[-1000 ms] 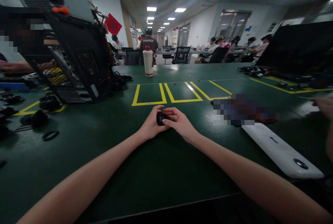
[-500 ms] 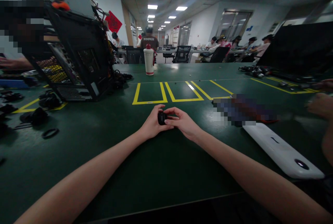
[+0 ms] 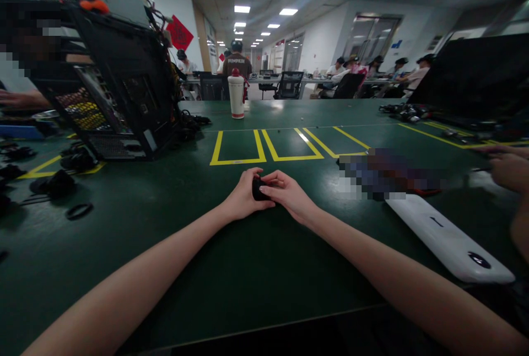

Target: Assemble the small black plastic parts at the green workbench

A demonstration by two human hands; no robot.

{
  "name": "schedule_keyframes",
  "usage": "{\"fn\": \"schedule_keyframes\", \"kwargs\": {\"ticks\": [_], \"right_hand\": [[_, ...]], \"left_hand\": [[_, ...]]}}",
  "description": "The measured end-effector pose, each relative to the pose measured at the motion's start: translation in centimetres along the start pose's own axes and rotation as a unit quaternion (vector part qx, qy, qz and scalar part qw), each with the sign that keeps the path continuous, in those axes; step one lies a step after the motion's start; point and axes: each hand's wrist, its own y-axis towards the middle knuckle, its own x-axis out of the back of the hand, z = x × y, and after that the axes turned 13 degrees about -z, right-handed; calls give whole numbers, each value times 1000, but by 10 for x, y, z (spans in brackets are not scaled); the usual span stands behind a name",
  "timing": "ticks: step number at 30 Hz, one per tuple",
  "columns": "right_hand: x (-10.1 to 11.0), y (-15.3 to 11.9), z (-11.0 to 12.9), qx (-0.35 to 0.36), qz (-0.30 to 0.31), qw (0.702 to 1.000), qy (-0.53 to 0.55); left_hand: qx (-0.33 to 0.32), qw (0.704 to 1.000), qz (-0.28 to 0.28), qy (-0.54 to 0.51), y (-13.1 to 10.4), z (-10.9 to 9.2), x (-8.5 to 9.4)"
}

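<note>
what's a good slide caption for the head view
Left hand and right hand hold a small black object at a green table.

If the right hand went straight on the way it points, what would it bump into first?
Probably the small black object, which the right hand seems to touch. Just beyond is the left hand, curled around that object. Depth is hard to judge here.

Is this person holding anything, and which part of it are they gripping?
Yes, a small black object, too unclear to identify. The left hand cups its left side; the right hand holds its right side.
</note>
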Motion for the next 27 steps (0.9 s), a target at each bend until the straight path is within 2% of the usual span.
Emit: {"fn": "schedule_keyframes", "kwargs": {"ticks": [4, 7, 10, 13, 17, 22, 27], "right_hand": [[1, 0, 0, -16, 37, 999, 34], [2, 1, -4, -1, 56, 998, 40], [3, 2, -7, 18, 58, 998, 32], [4, 3, -8, 31, 71, 997, 32], [5, 6, -8, 39, 77, 996, 24], [5, 9, -8, 35, 73, 997, 12], [6, 9, -6, 22, 61, 998, 14]], "left_hand": [[23, 997, 63, -38, 4, -2, 7], [41, 988, 126, -76, 8, -6, 14], [32, 984, 154, -83, 9, -6, 17], [2, 988, 151, -38, 8, -2, 19], [-14, 991, 112, 65, 6, 1, 21], [1, 989, 139, 41, 5, -3, 25], [11, 991, 131, 1, 6, -1, 29]]}}
